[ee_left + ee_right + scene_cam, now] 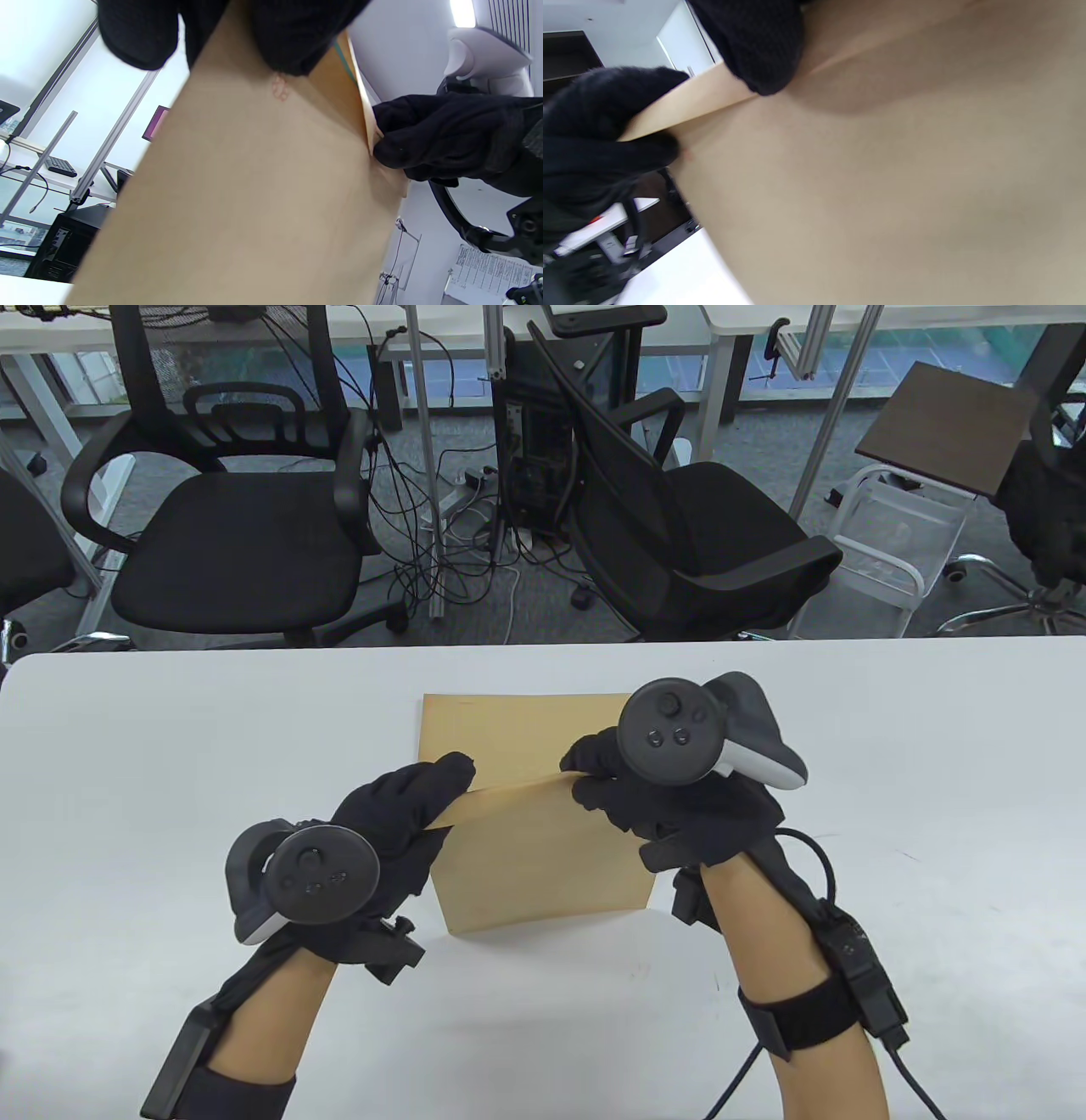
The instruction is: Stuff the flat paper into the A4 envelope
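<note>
A brown A4 envelope (543, 857) is held over the white table (170, 746), its near part raised off the surface. An edge or crease runs across it between my hands, and a further brown part (509, 725) lies beyond it. My left hand (441, 793) pinches the left end of that edge. My right hand (581, 780) pinches the right end. The envelope fills the left wrist view (254, 190) and the right wrist view (903, 190). A thin teal strip (342, 57) shows near its top edge. No separate sheet of paper shows.
Bare white tabletop lies on both sides of the envelope. Two black office chairs (229, 551) (704, 551) stand beyond the table's far edge, with cables and a computer tower (530, 449) on the floor behind them.
</note>
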A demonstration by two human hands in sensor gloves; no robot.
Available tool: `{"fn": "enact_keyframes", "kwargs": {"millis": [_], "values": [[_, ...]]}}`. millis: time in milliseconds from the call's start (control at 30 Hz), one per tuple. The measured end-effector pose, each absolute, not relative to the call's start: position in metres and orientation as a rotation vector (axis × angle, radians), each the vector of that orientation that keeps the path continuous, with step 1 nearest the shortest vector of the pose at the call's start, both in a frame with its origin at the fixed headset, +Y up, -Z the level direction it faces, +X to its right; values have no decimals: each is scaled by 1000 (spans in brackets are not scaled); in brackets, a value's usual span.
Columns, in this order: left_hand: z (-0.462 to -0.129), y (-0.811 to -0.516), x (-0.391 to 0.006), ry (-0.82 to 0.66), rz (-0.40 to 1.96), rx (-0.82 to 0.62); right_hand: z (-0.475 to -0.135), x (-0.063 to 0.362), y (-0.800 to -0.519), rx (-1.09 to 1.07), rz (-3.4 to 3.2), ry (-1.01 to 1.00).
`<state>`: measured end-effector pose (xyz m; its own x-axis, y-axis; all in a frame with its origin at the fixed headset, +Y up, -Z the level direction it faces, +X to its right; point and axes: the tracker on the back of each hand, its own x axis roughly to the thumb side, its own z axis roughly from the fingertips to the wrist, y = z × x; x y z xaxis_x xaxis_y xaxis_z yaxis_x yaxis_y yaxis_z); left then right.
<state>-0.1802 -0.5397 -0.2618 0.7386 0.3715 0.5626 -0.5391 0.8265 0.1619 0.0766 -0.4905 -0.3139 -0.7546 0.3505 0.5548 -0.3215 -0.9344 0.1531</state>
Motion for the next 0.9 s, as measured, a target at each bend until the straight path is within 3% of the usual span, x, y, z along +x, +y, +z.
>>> {"fn": "enact_keyframes", "kwargs": {"millis": [167,333,500,733,900], "values": [[-263,-533,-180,-547,442,261,-310,82,-492,863,2601,46],[-271,-528,-179,-475,628,201,-304,86,-493,861,2631,18],[-266,-529,-175,-483,586,254,-297,83,-489,880,2666,-20],[-259,-531,-154,-516,609,301,-287,31,-484,1018,2615,37],[-256,-533,-161,-516,637,321,-289,46,-484,968,2637,55]]}}
